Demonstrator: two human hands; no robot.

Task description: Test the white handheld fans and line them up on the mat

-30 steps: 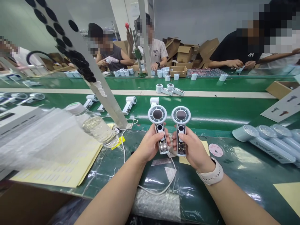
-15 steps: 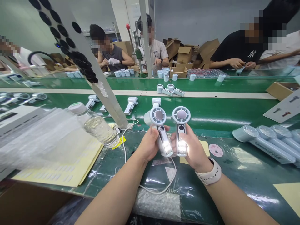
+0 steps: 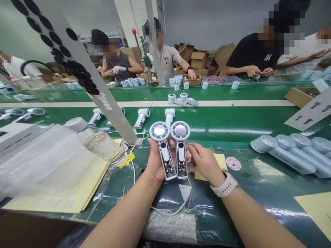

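Observation:
Two pale blue handheld fans stand side by side in front of me, round heads up, with circuit boards showing in the handles. My left hand [image 3: 154, 163] is closed around the left fan [image 3: 167, 162] and reaches behind the right fan [image 3: 182, 162], supporting both. Just beside the right fan's handle is my right hand [image 3: 207, 162], its thumb and fingertips drawn together. Whatever those fingertips pinch, if anything, I cannot make out. A white cable [image 3: 172, 213] loops on the bench below the fans.
A water bottle [image 3: 103, 144] leans over plastic bags and yellow sheets [image 3: 90, 193] on the left. Finished-looking fans [image 3: 289, 158] lie at right. More fans [image 3: 142, 119] rest on the green conveyor [image 3: 232, 119]. A slanted metal post [image 3: 116, 115] rises at left. Co-workers sit opposite.
The two fans have come together and shifted left, both now supported by my left hand. My right hand has let go of the right fan's handle. A co-worker's hand has reached into a box.

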